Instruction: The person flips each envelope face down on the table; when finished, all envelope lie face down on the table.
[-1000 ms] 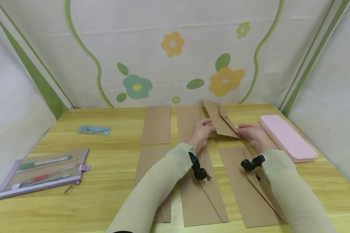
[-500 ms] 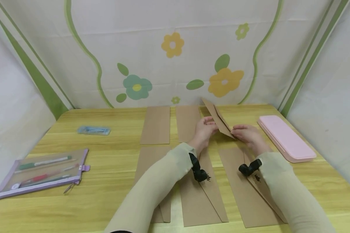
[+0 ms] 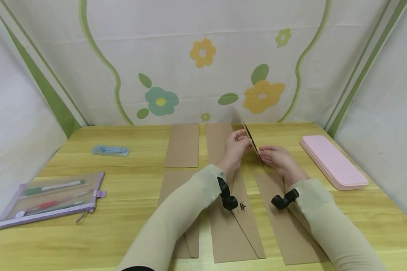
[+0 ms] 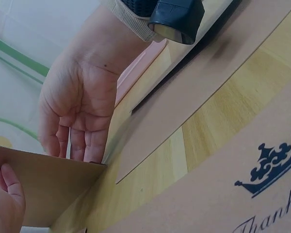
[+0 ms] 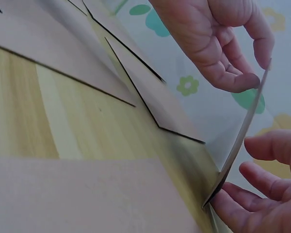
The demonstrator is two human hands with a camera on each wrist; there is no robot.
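A brown paper envelope [image 3: 243,124] stands nearly edge-on above the back of the table, held between both hands. My left hand [image 3: 235,150] pinches it from the left side; in the right wrist view its thumb and a finger meet at the envelope's edge. On the other side, my right hand [image 3: 279,161] holds the near lower part with its fingertips. The left wrist view shows the envelope's plain face [image 4: 53,187]. Below the hands lie a front-middle envelope [image 3: 224,241] with a printed crown and a front-right envelope [image 3: 274,210], partly covered by the right arm.
More envelopes lie flat: one back left [image 3: 182,145], one back middle [image 3: 217,141], one front left [image 3: 174,184]. A pink case [image 3: 334,160] sits at the right. At the left are a clear purple-edged pen pouch [image 3: 61,190] and a small blue box [image 3: 110,150]. A flowered cloth hangs behind.
The held envelope has turned from showing its flap side to standing nearly edge-on. My right hand has moved left, closer to my left hand.
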